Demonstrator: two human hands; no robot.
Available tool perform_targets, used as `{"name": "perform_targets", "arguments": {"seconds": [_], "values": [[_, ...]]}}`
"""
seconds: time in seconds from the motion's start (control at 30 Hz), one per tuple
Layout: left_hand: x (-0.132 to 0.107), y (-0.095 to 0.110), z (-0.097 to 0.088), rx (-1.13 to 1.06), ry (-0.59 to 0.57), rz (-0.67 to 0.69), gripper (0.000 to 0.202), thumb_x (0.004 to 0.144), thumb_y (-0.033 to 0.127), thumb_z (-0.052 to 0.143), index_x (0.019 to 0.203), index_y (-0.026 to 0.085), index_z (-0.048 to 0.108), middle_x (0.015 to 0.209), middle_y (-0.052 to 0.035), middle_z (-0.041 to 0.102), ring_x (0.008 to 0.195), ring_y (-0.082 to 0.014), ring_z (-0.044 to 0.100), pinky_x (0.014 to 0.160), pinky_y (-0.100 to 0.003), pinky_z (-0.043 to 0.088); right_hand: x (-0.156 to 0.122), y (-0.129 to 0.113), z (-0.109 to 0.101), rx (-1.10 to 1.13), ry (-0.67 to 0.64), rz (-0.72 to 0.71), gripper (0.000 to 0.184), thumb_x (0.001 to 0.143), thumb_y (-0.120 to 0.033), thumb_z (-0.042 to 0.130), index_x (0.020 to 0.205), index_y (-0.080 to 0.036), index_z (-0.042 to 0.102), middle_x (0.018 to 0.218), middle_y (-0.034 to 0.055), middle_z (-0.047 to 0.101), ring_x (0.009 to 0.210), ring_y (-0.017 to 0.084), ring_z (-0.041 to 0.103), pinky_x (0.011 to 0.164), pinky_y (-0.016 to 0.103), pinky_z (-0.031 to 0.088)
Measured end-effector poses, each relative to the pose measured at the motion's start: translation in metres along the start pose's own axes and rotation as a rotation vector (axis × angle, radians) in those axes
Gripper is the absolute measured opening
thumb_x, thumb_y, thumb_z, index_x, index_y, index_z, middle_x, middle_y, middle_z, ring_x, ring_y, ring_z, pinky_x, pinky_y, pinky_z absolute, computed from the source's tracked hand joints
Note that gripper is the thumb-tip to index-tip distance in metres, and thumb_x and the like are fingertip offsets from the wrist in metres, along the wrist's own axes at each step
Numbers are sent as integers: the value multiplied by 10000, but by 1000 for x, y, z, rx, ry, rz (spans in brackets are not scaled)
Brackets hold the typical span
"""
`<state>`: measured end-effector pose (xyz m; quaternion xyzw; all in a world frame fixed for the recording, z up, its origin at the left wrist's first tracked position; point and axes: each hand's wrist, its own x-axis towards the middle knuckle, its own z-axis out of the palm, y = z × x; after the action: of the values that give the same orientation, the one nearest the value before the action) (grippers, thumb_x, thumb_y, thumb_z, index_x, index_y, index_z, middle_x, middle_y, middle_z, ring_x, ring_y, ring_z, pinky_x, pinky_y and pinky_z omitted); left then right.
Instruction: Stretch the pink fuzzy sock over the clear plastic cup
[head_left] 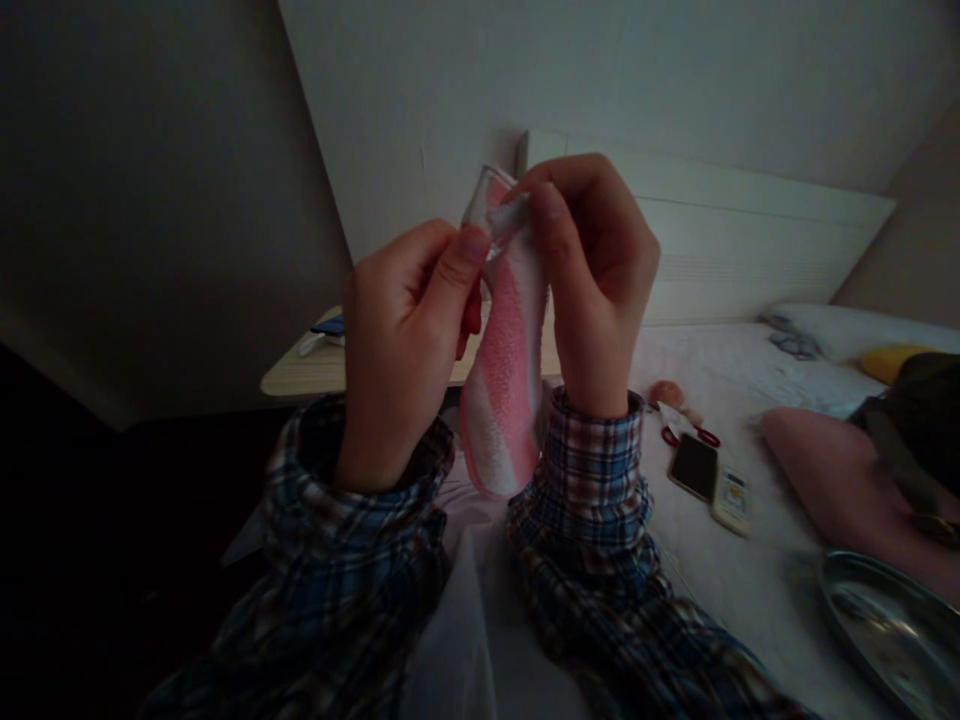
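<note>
Above the white bed [750, 590], left hand [397, 340] and right hand [592, 290] each pinch the clear plastic wrap [487, 200] atop a fluffy pink-and-white striped sock [504, 390], seemingly parting it; opposed pulls needed.

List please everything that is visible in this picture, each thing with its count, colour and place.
sock: one, pink and white stripes, held up at centre, clear wrapping at its top
phone: one, black, on the bed, right of the hands
remote control: one, white, beside the phone
scissors: one pair, red handles, behind the phone
metal tray: one, silver, lower right corner
white pillow: one, far right
yellow pillow: one, far right
bed: one, white sheet, right half
side table: one, light wood, left background
left hand: plaid sleeve, fingers pinch the sock's top
right hand: plaid sleeve, fingers pinch the sock's top
</note>
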<state>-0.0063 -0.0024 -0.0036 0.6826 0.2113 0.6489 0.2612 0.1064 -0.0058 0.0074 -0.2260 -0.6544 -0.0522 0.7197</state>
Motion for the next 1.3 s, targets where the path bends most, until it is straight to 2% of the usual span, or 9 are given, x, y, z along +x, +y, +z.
{"name": "perform_targets", "arguments": {"seconds": [0.2, 0.43, 0.57, 0.67, 0.8, 0.93, 1.13, 1.3], "values": [[0, 5, 1, 56, -25, 48, 276, 817, 325, 497, 577, 196, 540, 524, 19, 441, 451, -65, 379, 398, -240, 232, 0, -1, 0, 21, 0, -6, 124, 852, -226, 421, 774, -201, 515, 735, -14, 529, 683, 94, 507, 571, 203, 410], [0, 2, 2, -39, 27, 15, 224, 788, 334, 538, 608, 202, 560, 527, 29, 450, 454, -60, 405, 390, -242, 207, 0, 1, -1, 79, -15, -14, 138, 854, -230, 409, 779, -217, 525, 740, -14, 534, 694, 103, 516, 602, 219, 418], [0, 2, 3, -8, -5, -23, 233, 801, 343, 514, 610, 213, 545, 512, 48, 435, 433, -48, 394, 368, -236, 232, 1, 3, -1, 26, 0, -30, 140, 855, -221, 408, 765, -218, 516, 731, -13, 536, 693, 108, 516, 614, 218, 424], [2, -1, 4, -48, -19, 30, 219, 796, 333, 526, 610, 218, 534, 490, 49, 423, 389, -43, 362, 336, -231, 225, 1, 4, -1, -4, 6, -45, 149, 856, -189, 399, 765, -218, 515, 737, -15, 543, 695, 105, 524, 614, 206, 427], [3, -6, 7, -93, 10, 86, 176, 776, 325, 559, 649, 205, 533, 513, 39, 411, 383, -43, 343, 318, -227, 226, 2, 5, -2, 69, 22, -75, 121, 847, -171, 427, 778, -195, 523, 738, -13, 538, 696, 93, 519, 624, 200, 425], [2, -6, 10, -107, -27, 77, 91, 782, 297, 557, 734, 223, 536, 570, 33, 422, 419, -58, 369, 336, -224, 260, 2, 5, -4, 107, 24, -62, 115, 849, -189, 432, 782, -184, 525, 752, -7, 540, 709, 84, 522, 638, 200, 429], [3, -6, 9, -80, 9, 155, 104, 782, 282, 555, 708, 213, 532, 544, 30, 415, 420, -66, 379, 350, -235, 268, 2, 3, -2, 149, 50, -65, 112, 832, -157, 456, 760, -193, 534, 728, -12, 530, 684, 86, 506, 607, 207, 420], [3, -5, 5, -95, -17, 151, 70, 769, 275, 576, 719, 229, 562, 537, 37, 446, 420, -58, 393, 367, -240, 255, 2, 2, 0, 187, 51, -63, 119, 831, -125, 448, 770, -171, 539, 729, -9, 522, 679, 79, 496, 592, 204, 407]]}}
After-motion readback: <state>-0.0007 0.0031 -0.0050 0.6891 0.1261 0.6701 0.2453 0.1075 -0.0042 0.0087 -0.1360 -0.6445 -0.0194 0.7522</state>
